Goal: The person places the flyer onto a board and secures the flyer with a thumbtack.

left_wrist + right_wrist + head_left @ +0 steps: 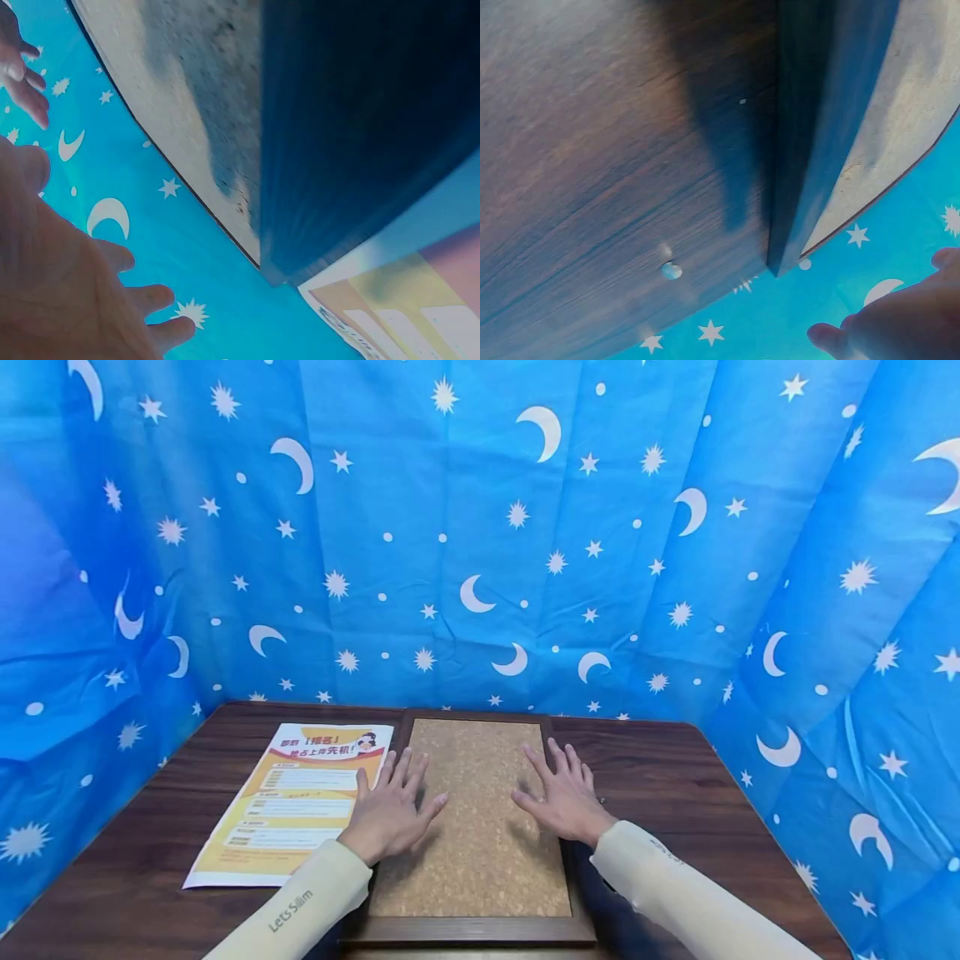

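A cork board (480, 827) with a dark wooden frame lies on the table. Over its left edge my left hand (390, 814) is spread with straight fingers, holding nothing; its fingertips come close to a printed poster (300, 810). My right hand (568, 797) spreads likewise over the right edge of the board and holds nothing. Shadows fall on the cork in the left wrist view, where my left palm (67, 277) appears apart from the board. The right wrist view catches part of my right hand (900, 322) beside the far end of the frame.
The dark wood-grain table (675, 793) extends on both sides of the board. To the right of the frame sits a small shiny round thing (671, 270). A blue curtain (442, 543) with white moons and stars encloses the back and sides.
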`<state>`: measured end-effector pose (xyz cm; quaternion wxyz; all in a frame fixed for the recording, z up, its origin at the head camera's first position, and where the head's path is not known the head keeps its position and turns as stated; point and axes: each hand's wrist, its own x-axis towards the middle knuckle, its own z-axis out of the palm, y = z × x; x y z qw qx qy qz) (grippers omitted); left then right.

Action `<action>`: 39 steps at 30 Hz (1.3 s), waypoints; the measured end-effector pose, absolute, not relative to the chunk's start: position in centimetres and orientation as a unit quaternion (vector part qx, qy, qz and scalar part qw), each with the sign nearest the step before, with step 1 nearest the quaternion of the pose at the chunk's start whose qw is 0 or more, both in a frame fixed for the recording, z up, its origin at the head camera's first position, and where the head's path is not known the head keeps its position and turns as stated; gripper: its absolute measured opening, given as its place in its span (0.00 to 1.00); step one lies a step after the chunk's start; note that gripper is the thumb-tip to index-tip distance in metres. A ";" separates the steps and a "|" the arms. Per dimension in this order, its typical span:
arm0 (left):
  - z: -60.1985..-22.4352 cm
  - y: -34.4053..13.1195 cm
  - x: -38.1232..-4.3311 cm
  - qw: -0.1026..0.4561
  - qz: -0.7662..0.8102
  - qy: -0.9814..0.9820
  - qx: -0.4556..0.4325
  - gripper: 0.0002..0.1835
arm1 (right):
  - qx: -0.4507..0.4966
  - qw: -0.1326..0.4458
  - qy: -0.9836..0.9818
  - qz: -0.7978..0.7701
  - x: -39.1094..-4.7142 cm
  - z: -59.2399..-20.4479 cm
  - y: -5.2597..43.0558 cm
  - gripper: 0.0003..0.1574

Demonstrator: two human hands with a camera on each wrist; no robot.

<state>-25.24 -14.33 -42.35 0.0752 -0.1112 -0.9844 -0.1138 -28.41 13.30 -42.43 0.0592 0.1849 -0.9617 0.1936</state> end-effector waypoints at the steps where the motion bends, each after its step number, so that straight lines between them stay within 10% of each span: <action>1: -42.4 -14.4 -25.3 0.077 -0.113 -0.984 -0.111 0.40 | 0.185 0.060 -0.962 0.194 -28.4 -42.5 13.5 0.47; 39: -42.6 -21.3 -25.0 0.078 -0.092 -0.992 -0.047 0.34 | 0.143 0.056 -0.962 0.226 -29.5 -43.4 20.1 0.36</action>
